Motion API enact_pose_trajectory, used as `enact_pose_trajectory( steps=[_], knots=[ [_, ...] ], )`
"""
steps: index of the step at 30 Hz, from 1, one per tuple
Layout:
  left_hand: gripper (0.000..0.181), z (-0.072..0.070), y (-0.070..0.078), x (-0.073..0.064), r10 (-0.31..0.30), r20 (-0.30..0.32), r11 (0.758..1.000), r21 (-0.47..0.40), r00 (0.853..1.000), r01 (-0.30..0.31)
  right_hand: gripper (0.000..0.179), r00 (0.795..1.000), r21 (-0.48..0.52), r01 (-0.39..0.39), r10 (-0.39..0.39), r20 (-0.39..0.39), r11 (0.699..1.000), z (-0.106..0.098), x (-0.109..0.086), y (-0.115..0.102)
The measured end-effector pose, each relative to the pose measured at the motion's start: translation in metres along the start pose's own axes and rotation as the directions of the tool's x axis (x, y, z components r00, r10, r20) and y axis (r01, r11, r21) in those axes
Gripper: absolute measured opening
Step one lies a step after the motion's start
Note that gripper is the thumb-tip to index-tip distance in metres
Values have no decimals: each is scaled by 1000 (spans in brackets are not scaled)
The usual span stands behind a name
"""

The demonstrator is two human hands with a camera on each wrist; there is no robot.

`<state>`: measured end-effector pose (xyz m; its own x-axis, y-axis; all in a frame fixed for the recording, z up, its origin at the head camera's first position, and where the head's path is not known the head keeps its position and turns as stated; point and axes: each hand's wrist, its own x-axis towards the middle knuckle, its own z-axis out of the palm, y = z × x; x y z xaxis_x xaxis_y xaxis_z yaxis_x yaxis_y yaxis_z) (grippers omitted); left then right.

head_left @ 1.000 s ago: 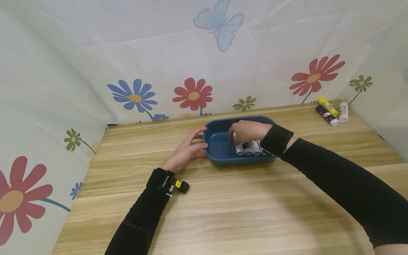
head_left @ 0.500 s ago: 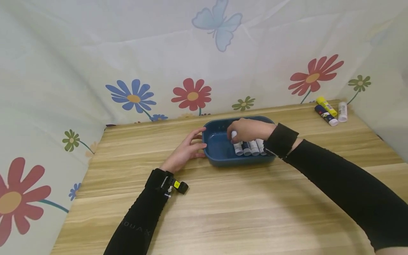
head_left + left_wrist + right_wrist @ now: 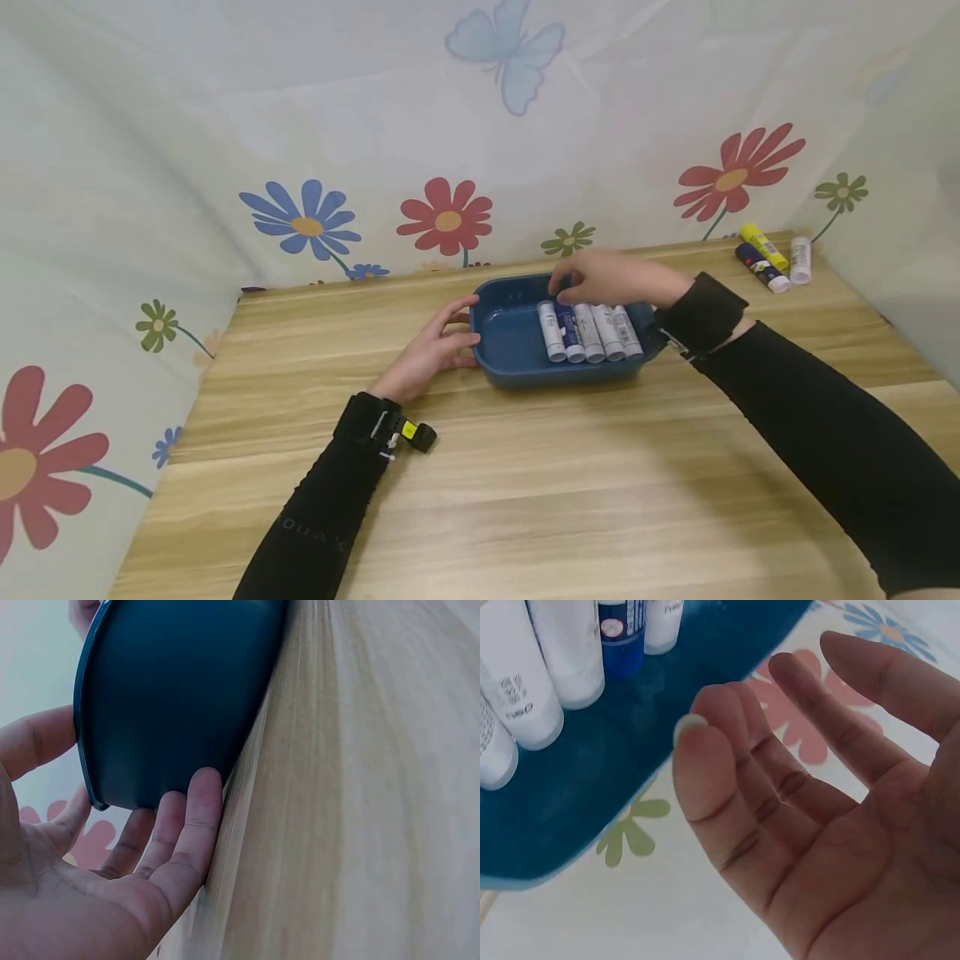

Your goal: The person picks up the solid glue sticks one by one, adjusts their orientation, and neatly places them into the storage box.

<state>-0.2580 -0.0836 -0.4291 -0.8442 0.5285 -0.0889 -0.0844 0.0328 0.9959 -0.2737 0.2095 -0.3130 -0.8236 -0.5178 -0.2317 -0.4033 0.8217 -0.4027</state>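
1. Head view: from high above the near side of the pale wood-grained desk (image 3: 600, 483), facing forward and down. It is the farthest, with the dark blue rounded plastic box (image 3: 558, 380) just off centre toward 4 o'clock and the white flower-printed cloth (image 3: 352, 125) at 12.
2. Left wrist view: close in, rolled sideways, looking along the left grip (image 3: 112, 892) at 8 o'clock to the box's outer wall at 11; the desk lies at 3.
3. Right wrist view: close, looking past the right grip (image 3: 847, 832) at 4 o'clock to white and blue cylindrical tubes (image 3: 568, 656) at 10.
4. Shared: head and left wrist, the box's left end; head and right wrist, the tubes.
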Motion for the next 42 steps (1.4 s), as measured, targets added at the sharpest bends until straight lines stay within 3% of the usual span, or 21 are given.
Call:
enact_pose_trajectory(
  steps=[9,17,22,32,42],
  knots=[
    [58,-1,0,1,-4,4,1000,-9,1000,4,27,988,109,-6,23,-153,994,-21,-27,3],
    [57,1,0,2,-6,9,1000,-7,1000,6,32,948,142,-30,73,-310,989,-33,-58,22],
    [57,1,0,1,-6,12,1000,-12,1000,6,36,937,173,-69,124,-328,982,-36,-66,35],
    [58,-3,-3,1,9,14,1000,-16,1000,-9,39,923,212,-87,158,-352,974,-40,-63,49],
    [59,-3,1,-1,7,16,1000,-24,1000,-6,36,907,188,-72,143,-396,980,-44,-69,53]
  ],
)
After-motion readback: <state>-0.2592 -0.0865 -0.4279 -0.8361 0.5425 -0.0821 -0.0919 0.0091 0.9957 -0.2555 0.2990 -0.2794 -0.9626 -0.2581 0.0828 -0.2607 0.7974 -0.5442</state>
